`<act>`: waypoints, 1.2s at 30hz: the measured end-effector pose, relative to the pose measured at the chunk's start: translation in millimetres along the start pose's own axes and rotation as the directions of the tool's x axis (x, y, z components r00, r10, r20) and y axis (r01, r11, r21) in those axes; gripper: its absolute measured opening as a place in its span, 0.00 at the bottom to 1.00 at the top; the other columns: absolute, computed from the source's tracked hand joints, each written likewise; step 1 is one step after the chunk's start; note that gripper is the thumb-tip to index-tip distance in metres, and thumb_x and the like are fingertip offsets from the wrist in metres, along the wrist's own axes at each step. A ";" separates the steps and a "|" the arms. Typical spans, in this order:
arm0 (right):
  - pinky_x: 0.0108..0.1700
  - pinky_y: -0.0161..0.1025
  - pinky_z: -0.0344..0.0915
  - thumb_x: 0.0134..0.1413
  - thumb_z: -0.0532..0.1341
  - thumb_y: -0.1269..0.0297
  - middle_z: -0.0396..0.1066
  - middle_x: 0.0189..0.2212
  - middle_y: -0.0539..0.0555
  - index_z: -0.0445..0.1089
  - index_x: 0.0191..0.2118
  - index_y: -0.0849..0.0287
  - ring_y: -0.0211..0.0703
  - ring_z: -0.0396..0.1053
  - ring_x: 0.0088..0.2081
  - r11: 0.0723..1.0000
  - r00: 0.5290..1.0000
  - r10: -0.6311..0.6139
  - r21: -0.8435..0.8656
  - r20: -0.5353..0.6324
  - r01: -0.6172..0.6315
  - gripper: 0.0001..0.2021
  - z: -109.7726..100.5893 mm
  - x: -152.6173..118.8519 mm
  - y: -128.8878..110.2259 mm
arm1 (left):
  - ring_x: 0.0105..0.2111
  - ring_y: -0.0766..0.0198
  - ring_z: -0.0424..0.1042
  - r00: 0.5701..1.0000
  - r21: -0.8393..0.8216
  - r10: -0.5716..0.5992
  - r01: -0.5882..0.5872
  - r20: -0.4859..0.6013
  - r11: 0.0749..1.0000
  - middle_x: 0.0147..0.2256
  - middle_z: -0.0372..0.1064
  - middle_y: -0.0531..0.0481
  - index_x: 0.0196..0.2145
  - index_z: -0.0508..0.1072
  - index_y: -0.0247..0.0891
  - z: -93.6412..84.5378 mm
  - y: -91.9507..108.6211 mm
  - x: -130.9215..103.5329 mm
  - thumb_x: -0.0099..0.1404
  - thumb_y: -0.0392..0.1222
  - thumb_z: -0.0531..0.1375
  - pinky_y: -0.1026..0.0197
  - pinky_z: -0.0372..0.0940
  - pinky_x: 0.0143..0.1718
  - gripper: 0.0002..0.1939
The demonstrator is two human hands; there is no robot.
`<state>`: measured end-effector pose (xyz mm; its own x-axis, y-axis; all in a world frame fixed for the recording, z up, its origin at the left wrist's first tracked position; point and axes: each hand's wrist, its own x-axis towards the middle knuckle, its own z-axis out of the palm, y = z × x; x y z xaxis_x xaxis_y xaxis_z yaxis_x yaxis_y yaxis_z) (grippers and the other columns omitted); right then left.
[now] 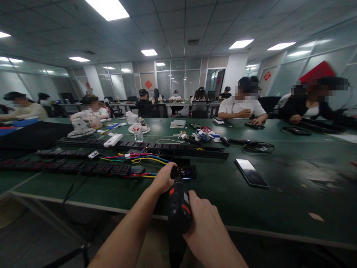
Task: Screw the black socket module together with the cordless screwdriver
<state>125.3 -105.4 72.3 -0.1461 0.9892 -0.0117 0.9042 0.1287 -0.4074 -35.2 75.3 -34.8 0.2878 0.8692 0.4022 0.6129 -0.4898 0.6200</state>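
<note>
In the head view my right hand (205, 214) is wrapped round the handle of a black and orange cordless drill (178, 210), which points away from me. The drill's front end meets a small black module (188, 172) on the green table. My left hand (164, 178) grips the left end of that module, its fingertips partly hidden behind the drill. Red, blue and yellow wires (150, 160) run left from beside it to a long black power strip (92, 168). The bit's exact contact point is too dark to tell.
Another long power strip (145, 146) lies farther back. A clear plastic cup (138, 133) stands behind it. A phone (251, 173) lies to the right, with a black cable (260, 147) beyond it. Co-workers sit across the green table (292, 201).
</note>
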 end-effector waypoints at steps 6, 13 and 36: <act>0.30 0.43 0.55 0.56 0.56 0.73 0.75 0.33 0.57 0.64 0.38 0.54 0.61 0.75 0.35 1.000 1.000 0.001 0.005 -0.010 -0.001 0.06 1.7 -0.3 1.3 | 0.43 0.59 0.70 1.000 0.004 -0.003 0.003 0.005 1.000 0.43 0.71 0.50 0.45 0.69 0.40 -1.2 0.8 -0.5 0.52 0.30 0.63 0.58 0.65 0.48 0.22; 0.30 0.43 0.55 0.54 0.57 0.74 0.75 0.33 0.58 0.65 0.39 0.55 0.61 0.75 0.35 1.000 1.000 0.003 -0.002 -0.010 -0.003 0.08 -2.1 -0.6 -1.3 | 0.43 0.58 0.71 1.000 0.004 -0.010 0.010 0.008 1.000 0.43 0.71 0.50 0.44 0.70 0.40 -1.4 0.6 -0.6 0.52 0.31 0.63 0.58 0.65 0.48 0.21; 0.33 0.44 0.59 0.58 0.57 0.71 0.76 0.34 0.58 0.66 0.40 0.55 0.60 0.75 0.36 0.999 0.999 0.030 0.015 0.016 -0.030 0.05 -4.7 0.1 -3.5 | 0.44 0.57 0.70 1.000 0.003 0.010 -0.010 -0.002 1.000 0.44 0.70 0.49 0.45 0.69 0.41 -1.3 2.5 -3.3 0.52 0.31 0.63 0.57 0.65 0.49 0.22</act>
<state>124.0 -105.4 78.0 -0.1258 0.9913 -0.0384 0.9019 0.0982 -0.4206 -35.6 71.1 -33.7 0.2923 0.8643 0.4095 0.6123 -0.4980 0.6141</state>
